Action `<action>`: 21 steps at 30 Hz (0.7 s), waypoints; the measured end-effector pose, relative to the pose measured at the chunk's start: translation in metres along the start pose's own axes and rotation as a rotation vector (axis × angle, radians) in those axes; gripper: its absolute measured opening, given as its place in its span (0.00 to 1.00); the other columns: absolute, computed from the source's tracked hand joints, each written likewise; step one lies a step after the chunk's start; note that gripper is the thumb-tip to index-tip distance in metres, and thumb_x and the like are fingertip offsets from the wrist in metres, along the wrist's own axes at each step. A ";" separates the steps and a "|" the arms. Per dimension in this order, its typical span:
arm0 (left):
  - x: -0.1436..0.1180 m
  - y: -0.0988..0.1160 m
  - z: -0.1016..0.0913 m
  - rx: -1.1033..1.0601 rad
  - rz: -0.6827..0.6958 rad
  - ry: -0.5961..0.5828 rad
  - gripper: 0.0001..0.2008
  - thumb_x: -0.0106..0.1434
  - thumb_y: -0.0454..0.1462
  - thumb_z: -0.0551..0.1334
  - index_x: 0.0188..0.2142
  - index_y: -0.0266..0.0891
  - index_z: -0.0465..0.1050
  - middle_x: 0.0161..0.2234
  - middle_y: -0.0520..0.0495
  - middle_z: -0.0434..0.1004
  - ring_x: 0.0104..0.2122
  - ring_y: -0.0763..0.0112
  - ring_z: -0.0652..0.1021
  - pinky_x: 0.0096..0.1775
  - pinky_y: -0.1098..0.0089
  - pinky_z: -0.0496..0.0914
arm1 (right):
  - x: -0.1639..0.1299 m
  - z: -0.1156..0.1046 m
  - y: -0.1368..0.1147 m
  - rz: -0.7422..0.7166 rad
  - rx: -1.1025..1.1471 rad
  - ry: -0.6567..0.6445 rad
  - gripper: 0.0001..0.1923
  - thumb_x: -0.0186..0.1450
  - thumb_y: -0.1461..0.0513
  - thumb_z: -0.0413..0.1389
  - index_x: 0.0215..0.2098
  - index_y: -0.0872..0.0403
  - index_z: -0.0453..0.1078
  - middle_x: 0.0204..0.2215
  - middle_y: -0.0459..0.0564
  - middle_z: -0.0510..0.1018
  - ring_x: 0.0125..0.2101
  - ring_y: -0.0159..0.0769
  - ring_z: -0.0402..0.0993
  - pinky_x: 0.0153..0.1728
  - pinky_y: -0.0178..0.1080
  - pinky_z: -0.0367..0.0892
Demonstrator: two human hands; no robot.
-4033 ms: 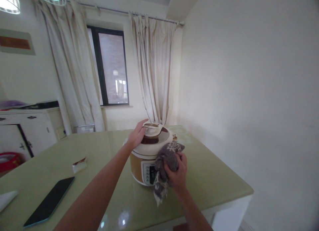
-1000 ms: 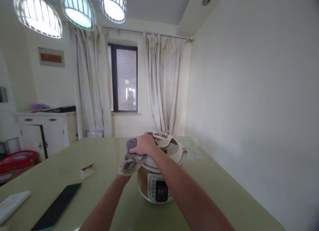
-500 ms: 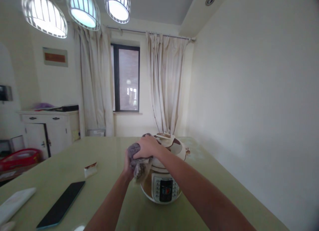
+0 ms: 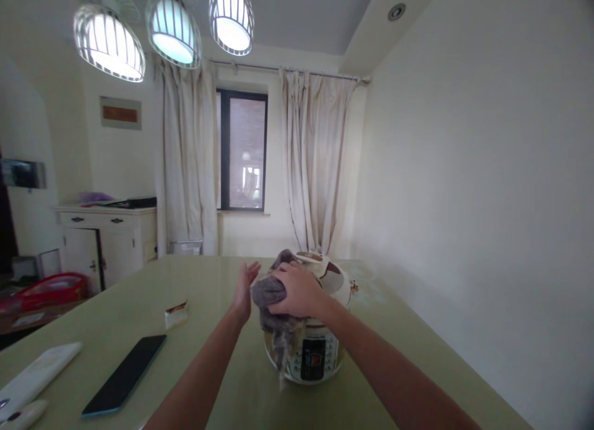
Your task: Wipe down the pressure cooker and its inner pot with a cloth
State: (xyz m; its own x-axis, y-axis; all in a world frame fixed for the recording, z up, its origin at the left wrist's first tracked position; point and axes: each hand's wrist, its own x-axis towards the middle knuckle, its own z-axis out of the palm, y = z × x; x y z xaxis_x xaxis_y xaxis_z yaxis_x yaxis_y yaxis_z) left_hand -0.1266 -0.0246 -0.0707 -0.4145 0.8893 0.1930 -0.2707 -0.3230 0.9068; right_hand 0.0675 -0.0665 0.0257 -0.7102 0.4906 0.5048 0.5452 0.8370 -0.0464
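Observation:
A white and brown electric pressure cooker [image 4: 335,281] stands upright on the pale green table [image 4: 223,380], its dark display and buttons facing me. My right hand [image 4: 299,291] is closed on a grey cleaning cloth [image 4: 270,294], pressing it against the upper left side of the cooker. One end of the cloth hangs down in front, over part of the control panel. Just left of the cloth, my left hand [image 4: 244,294] is raised with its fingers stretched out, holding nothing. The cooker's far left side is hidden behind the cloth and hand.
On the table's left lie a dark phone [image 4: 125,374], a white flat object [image 4: 39,377] and a small white packet [image 4: 176,315]. A small patterned thing [image 4: 354,286] sits behind the cooker's right side. The white wall [image 4: 473,201] runs along the table's right.
My left hand has let go of the cloth and opened beside it. My right hand keeps the cloth, whose end now hangs lower over the cooker's front. The view has shifted slightly left.

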 end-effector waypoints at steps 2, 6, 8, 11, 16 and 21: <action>0.000 0.015 0.015 0.129 0.068 0.007 0.26 0.74 0.52 0.50 0.53 0.39 0.78 0.62 0.37 0.77 0.67 0.54 0.71 0.71 0.48 0.55 | -0.034 -0.015 0.014 0.077 0.125 0.081 0.32 0.52 0.48 0.72 0.52 0.51 0.79 0.48 0.53 0.82 0.48 0.50 0.77 0.53 0.48 0.70; -0.012 0.043 0.058 0.513 0.371 -0.181 0.25 0.74 0.50 0.51 0.56 0.38 0.77 0.61 0.38 0.78 0.63 0.58 0.74 0.69 0.57 0.60 | -0.082 -0.037 0.065 0.263 0.270 0.206 0.20 0.57 0.52 0.66 0.45 0.52 0.80 0.44 0.52 0.83 0.45 0.48 0.79 0.52 0.48 0.72; -0.020 0.052 0.082 0.669 0.483 -0.265 0.24 0.74 0.48 0.52 0.59 0.39 0.75 0.61 0.39 0.78 0.62 0.58 0.74 0.67 0.58 0.62 | -0.096 -0.040 0.096 0.436 0.274 0.273 0.18 0.59 0.51 0.64 0.43 0.51 0.80 0.41 0.53 0.84 0.43 0.49 0.80 0.49 0.49 0.74; -0.031 0.056 0.114 0.882 0.624 -0.401 0.24 0.75 0.47 0.52 0.63 0.41 0.73 0.62 0.40 0.77 0.62 0.57 0.74 0.66 0.58 0.63 | -0.107 -0.035 0.141 0.644 0.282 0.351 0.18 0.58 0.49 0.62 0.41 0.50 0.81 0.40 0.54 0.86 0.43 0.52 0.82 0.50 0.52 0.74; -0.037 0.046 0.135 1.097 0.811 -0.536 0.20 0.74 0.46 0.56 0.58 0.44 0.77 0.61 0.42 0.78 0.62 0.55 0.74 0.69 0.54 0.59 | -0.087 -0.021 0.184 0.661 0.413 0.290 0.22 0.60 0.46 0.61 0.45 0.49 0.83 0.41 0.51 0.87 0.47 0.54 0.83 0.52 0.52 0.75; -0.039 0.045 0.129 1.123 0.826 -0.470 0.16 0.71 0.38 0.58 0.56 0.42 0.77 0.57 0.42 0.80 0.59 0.58 0.75 0.65 0.58 0.64 | -0.043 -0.013 0.197 0.719 0.393 0.264 0.16 0.60 0.49 0.63 0.38 0.50 0.83 0.36 0.54 0.87 0.46 0.55 0.83 0.49 0.49 0.76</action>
State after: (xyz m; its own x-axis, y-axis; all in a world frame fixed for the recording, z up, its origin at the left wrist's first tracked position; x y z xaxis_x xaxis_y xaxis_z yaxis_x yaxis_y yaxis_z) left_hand -0.0106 -0.0320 0.0113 0.2605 0.6736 0.6917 0.7903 -0.5603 0.2480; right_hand 0.2107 0.0739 0.0060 -0.0978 0.9022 0.4202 0.5944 0.3916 -0.7024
